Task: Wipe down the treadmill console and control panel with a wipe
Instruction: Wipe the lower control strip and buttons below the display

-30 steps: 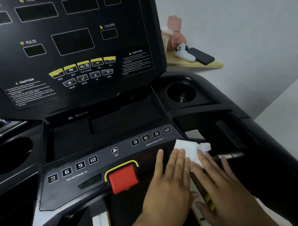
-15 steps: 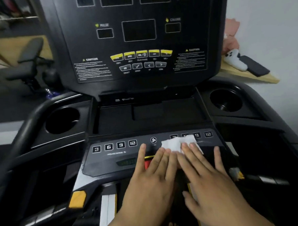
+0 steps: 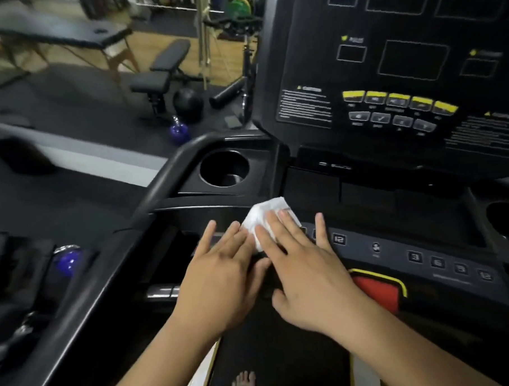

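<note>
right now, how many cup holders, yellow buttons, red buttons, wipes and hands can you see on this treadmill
cup holders: 2
yellow buttons: 5
red button: 1
wipe: 1
hands: 2, the left hand and the right hand
total: 11

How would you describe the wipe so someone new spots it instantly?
Find the treadmill's black control panel below the upright console. At its left end, near the left cup holder, the left hand and right hand lie flat; the wipe sits under the right one's fingers. It is the only white, crumpled thing on the black panel.
</note>
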Tool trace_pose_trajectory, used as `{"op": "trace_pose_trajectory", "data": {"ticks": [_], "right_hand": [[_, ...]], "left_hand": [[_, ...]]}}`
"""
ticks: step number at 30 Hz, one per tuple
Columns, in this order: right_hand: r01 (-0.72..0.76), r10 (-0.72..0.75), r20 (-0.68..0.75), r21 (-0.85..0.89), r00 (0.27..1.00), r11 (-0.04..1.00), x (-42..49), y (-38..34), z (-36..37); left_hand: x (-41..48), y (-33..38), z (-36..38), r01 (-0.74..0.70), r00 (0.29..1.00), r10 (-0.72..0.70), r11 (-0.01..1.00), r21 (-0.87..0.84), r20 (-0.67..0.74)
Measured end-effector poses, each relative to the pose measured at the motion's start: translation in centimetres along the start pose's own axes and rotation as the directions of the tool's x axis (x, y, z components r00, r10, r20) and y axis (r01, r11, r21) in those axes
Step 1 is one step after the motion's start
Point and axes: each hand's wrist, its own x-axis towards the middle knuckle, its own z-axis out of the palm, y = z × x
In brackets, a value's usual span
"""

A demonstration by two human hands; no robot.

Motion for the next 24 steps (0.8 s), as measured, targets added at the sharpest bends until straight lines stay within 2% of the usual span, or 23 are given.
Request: {"op": "trace_pose_trajectory", "data": {"ticks": [2,5,11,15,18,21,24], "right_hand": [[0.047,-0.047,0.014,-0.045,0.999,0.998,1.1,-1.5,0.2],[0.12,-0.12,0.005,-0.096,0.993,0.988,0.9,-3.7,1.1],[0.15,-0.151,-0.004,-0.109,0.988,0.983,-2.7,-5.1,4.2],[0.014,-0.011,0.023,-0.152,1.0,0.988,-4.8,-2.3,4.3],[-0.155,0.156,-0.009,-0.184,0.988,0.971,-4.9,-0.4,3.3],[-0.316,0.314,-0.038,-0.188,0.948,0.93,-4.0,0.7,2.5],[-0.374,0.369,-0.066,-0.13,0.927,0.918,-4.1,-0.6,3.2]], "left_hand": [[-0.8,-1.5,0.0,0.069,0.996,-0.063,0.991,-0.112,0.059],[-3.4,-3.0,0.2,0.087,0.993,-0.06,0.955,-0.284,0.101],[-7.2,-2.8,-0.4,0.039,0.998,-0.02,0.938,-0.343,0.058],[-4.4,-1.6,-0.5,-0.096,0.993,0.113,0.944,-0.315,0.037],[-1.0,0.2,0.0,-0.21,0.971,0.225,0.964,-0.161,0.079],[1.9,1.7,0.6,-0.252,0.96,0.254,0.967,-0.026,0.116],[2.2,1.8,0.2,-0.281,0.951,0.278,0.96,0.009,0.135]]}}
